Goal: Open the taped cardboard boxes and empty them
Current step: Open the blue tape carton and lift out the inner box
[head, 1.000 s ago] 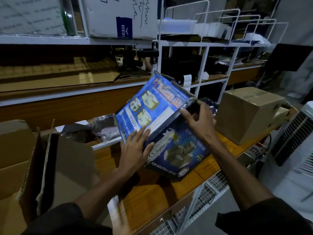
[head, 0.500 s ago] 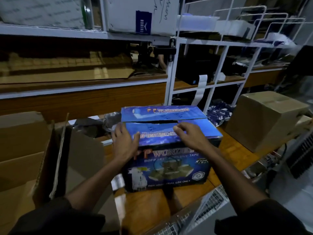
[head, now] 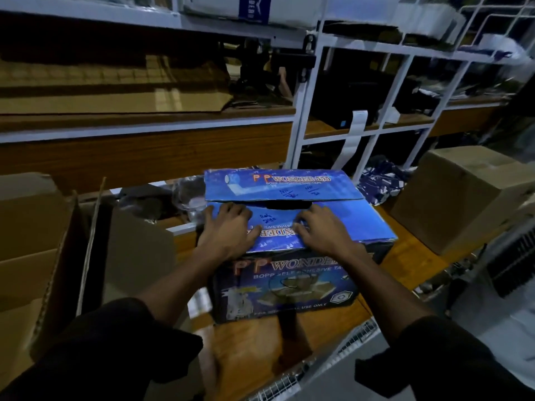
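Note:
A blue printed cardboard box (head: 289, 282) marked "Wonder 555" stands upright on the wooden table (head: 254, 348) in front of me. Its two top flaps lie closed, with a dark gap along the seam between them. My left hand (head: 231, 227) lies flat on the near flap at its left side, fingers reaching toward the seam. My right hand (head: 321, 230) rests on the same flap to the right, fingers bent with their tips on the cardboard. Neither hand grips anything that I can see.
An opened brown carton (head: 43, 256) with raised flaps stands at the left. A closed brown box (head: 463, 198) sits at the right on the table. White metal shelving (head: 301, 117) rises behind. Plastic-wrapped items (head: 185, 198) lie behind the blue box. A wire mesh panel (head: 333, 357) edges the table front.
One second ago I held the blue box tilted up in both hands. It now stands flat on the table, and both hands lie on its near top flap.

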Motion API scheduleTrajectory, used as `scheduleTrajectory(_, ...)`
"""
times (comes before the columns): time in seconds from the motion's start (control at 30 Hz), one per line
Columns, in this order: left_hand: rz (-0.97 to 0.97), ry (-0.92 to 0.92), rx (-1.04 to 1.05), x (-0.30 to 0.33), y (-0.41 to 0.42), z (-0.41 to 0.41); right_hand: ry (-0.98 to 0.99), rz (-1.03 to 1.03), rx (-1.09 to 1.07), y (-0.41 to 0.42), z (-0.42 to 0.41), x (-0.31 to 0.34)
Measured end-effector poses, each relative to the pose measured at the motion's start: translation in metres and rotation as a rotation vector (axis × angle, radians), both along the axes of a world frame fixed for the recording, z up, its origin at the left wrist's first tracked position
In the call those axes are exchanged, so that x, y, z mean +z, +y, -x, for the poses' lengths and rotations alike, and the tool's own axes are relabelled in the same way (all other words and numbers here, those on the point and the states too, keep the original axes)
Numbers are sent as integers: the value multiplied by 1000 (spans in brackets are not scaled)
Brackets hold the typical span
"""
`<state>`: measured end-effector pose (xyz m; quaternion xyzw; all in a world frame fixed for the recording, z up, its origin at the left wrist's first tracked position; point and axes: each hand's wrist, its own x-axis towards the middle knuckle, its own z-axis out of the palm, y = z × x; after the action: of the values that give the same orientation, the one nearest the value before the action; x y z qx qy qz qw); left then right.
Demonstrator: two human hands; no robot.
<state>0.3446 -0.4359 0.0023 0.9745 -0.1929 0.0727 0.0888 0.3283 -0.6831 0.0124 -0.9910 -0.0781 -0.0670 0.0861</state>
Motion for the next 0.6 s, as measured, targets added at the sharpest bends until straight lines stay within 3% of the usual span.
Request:
scheduleTrajectory(0.2,-40,39,-74,-1,5,-7,8,113,-71,5,-15,-8)
scheduleTrajectory(0.6,-120,167,-106,6,4,-11,211,73,-150,16,11,-4)
